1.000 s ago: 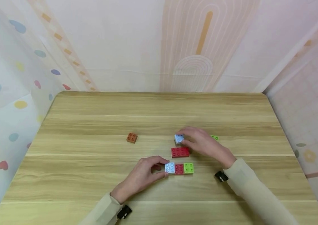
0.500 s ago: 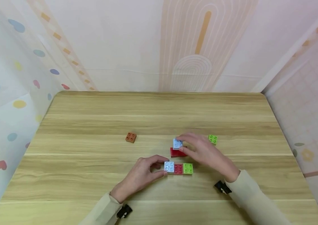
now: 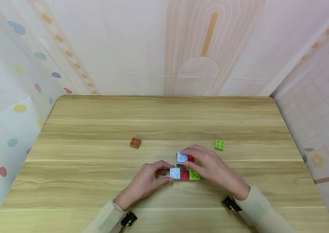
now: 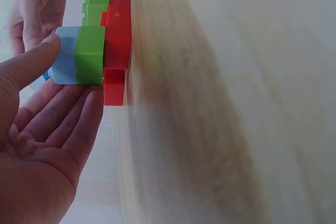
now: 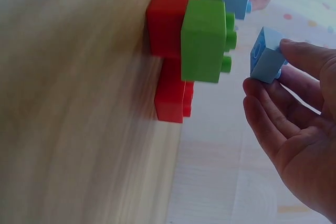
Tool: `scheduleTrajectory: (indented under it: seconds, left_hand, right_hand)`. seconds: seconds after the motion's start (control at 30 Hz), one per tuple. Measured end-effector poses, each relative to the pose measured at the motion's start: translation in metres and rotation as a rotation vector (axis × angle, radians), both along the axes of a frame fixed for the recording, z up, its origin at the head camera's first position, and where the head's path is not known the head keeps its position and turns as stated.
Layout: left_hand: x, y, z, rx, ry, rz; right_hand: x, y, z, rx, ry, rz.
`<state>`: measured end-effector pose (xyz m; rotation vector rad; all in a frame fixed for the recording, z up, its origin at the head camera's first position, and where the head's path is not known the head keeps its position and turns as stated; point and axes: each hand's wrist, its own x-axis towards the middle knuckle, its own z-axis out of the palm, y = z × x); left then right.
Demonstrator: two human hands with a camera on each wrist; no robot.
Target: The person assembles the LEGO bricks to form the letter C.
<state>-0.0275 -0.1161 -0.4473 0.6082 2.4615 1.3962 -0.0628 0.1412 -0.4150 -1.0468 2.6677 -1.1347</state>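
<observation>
A long red brick (image 3: 184, 175) lies on the table with a green brick (image 3: 194, 174) on its right end. At its left end, the left wrist view shows a light blue brick (image 4: 65, 56) on top of another green brick (image 4: 90, 56). My left hand (image 3: 144, 182) grips this blue-and-green pair between thumb and fingers. My right hand (image 3: 213, 165) pinches a second light blue brick (image 5: 269, 55) in the air, tilted, its hollow underside partly showing. Just behind the assembly lies another red brick (image 3: 191, 158), partly hidden by the right hand and its brick.
An orange-brown brick (image 3: 135, 142) lies on the wooden table (image 3: 94, 129) at the back left. A loose green brick (image 3: 219, 145) sits behind the right hand. Patterned cloth walls (image 3: 129, 48) border the table's back and sides.
My right hand has brought its light blue brick nearer to me, from behind the separate red brick to over it, uncovering the loose green brick. The left hand stays in place.
</observation>
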Motion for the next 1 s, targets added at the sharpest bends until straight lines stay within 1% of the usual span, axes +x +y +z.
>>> scheduleTrajectory:
  seconds: [0.23,0.4,0.53,0.77,1.0]
  left_hand:
    - [0.0,0.0,0.001,-0.003,0.013,0.001]
    - [0.0,0.0,0.001,-0.003,0.028,0.001]
    - [0.0,0.0,0.0,0.004,0.025,0.001]
    - [0.001,0.0,0.0,0.01,0.001,0.007]
    - [0.001,0.0,-0.001,0.015,-0.004,0.007]
  right_hand:
    - [0.01,-0.002,-0.002,-0.027,-0.02,0.014]
    - [0.015,-0.003,-0.002,-0.03,-0.039,0.021]
    - [0.018,-0.004,-0.003,-0.04,-0.026,0.031]
    - [0.024,-0.008,-0.005,-0.043,0.029,0.049]
    - [0.029,-0.013,-0.007,-0.031,0.005,0.063]
